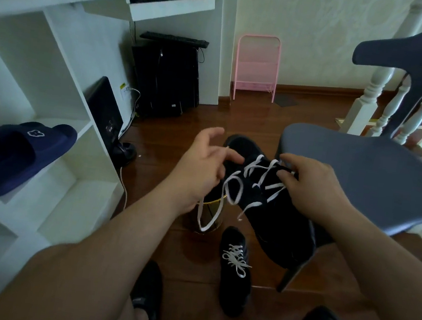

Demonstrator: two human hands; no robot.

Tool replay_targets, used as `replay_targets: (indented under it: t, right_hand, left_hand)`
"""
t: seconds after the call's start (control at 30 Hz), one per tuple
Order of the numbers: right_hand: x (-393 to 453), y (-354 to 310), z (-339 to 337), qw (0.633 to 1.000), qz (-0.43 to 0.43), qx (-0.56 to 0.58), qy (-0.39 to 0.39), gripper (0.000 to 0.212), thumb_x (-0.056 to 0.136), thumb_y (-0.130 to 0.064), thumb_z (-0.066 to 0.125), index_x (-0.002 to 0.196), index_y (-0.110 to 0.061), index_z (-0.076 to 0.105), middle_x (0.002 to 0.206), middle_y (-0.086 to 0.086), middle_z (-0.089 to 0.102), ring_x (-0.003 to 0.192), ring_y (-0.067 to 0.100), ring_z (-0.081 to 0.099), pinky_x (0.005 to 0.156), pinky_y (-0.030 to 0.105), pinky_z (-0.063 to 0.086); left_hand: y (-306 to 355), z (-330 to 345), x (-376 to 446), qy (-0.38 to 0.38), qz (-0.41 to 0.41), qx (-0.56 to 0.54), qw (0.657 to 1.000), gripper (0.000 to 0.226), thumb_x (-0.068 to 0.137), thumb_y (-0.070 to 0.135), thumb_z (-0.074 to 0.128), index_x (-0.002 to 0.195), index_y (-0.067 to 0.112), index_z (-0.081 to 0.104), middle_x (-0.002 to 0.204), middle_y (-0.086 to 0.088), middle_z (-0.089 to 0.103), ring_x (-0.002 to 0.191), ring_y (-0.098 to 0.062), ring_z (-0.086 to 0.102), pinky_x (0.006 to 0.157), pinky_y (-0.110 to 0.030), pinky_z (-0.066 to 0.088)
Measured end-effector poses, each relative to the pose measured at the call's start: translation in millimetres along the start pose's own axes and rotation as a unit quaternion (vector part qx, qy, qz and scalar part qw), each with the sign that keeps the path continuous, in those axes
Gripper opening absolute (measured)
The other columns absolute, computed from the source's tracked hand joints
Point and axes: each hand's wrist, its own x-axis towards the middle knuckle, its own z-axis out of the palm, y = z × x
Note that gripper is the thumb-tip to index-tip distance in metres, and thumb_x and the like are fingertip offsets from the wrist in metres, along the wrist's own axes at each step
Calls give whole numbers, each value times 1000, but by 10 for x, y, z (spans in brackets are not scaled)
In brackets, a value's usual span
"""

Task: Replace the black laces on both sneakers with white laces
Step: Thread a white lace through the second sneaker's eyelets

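Left hand [204, 164] pinches white lace [230, 188] at 9 o'clock of held sneaker [260, 200]; right hand [310, 188] grips lace at 3 o'clock; laced sneaker [236, 272] on floor at 6 o'clock.

The floor [236, 115] is glossy dark wood that throws back light. Above it, the held sneaker [273, 207] looks like matt black cloth, threaded with a flat white woven lace [230, 188]. The second sneaker [235, 274], standing on the floor, has the same matt black upper and a white cloth lace. Beside it on the floor, a can [208, 212] has a shiny, mirror-like metal wall with a gold rim. The chair [362, 173] is smooth matt grey plastic. The shelf unit [60, 104] is smooth white board, holding soft-looking navy slippers [19, 149].
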Motion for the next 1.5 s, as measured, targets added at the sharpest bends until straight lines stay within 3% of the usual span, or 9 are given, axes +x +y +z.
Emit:
replay_targets:
  t: [0.17,0.27,0.4,0.57,0.73,0.97,1.23,1.4,1.5]
  right_hand:
    - [-8,-32,35,991,54,121,-25,20,106,-26,56,115,-28,74,92,-16,67,86,7,64,68,23,45]
    - [-23,-59,44,970,81,227,-44,21,106,-22,57,98,-28,75,85,-6,75,80,14,73,70,31,59]
    - [-62,-114,68,908,118,392,-90,26,108,-11,51,106,-15,77,92,13,79,87,30,77,88,51,62]
    - [-93,-189,46,862,105,475,-140,35,109,-2,42,117,-11,74,104,16,78,98,32,76,91,47,60]
    - [-142,-248,4,873,86,455,-157,35,108,-1,42,115,-13,75,101,12,79,95,28,77,84,40,60]
    - [-164,-266,-15,940,33,324,-103,34,108,-7,48,111,-26,76,97,-4,78,91,13,76,87,40,63]
    - [-149,-284,-34,988,-86,128,-24,29,105,-14,54,117,-33,72,102,-16,62,97,-2,56,75,9,40]
    - [-179,-266,23,982,-186,10,-22,27,104,-13,54,122,-20,72,96,-5,56,88,12,54,80,31,49]
    - [-187,-246,93,980,-197,-29,-10,25,103,-11,55,119,-17,73,95,-2,57,88,18,56,79,38,51]
  left_hand:
    - [-67,169,-106,-3,105,140,985,22,110,19,49,108,32,66,96,12,72,72,-2,59,70,-25,50]
    - [-64,245,-131,51,196,228,952,19,105,18,61,109,29,75,100,17,68,95,1,61,85,-15,48]
    - [-25,237,-136,89,208,252,941,22,100,23,72,121,25,78,102,16,73,98,9,64,85,-4,47]
    - [-37,210,-122,95,174,248,948,24,95,24,78,119,29,75,93,17,74,93,11,65,78,-2,46]
    - [-25,247,-140,106,153,239,953,22,95,27,78,107,33,60,89,15,74,82,3,67,69,-10,51]
    - [-29,269,-145,132,161,230,951,33,93,27,80,108,36,52,80,15,73,79,4,69,74,-27,60]
    - [-2,327,-155,138,153,234,950,36,92,30,81,114,38,54,81,19,72,81,2,70,76,-35,63]
    - [-4,225,-121,112,129,409,897,25,93,45,76,115,45,64,82,22,68,86,-2,65,69,-32,57]
    - [-80,217,-78,43,132,390,910,22,102,36,67,122,38,74,105,18,75,97,-1,66,84,-24,55]
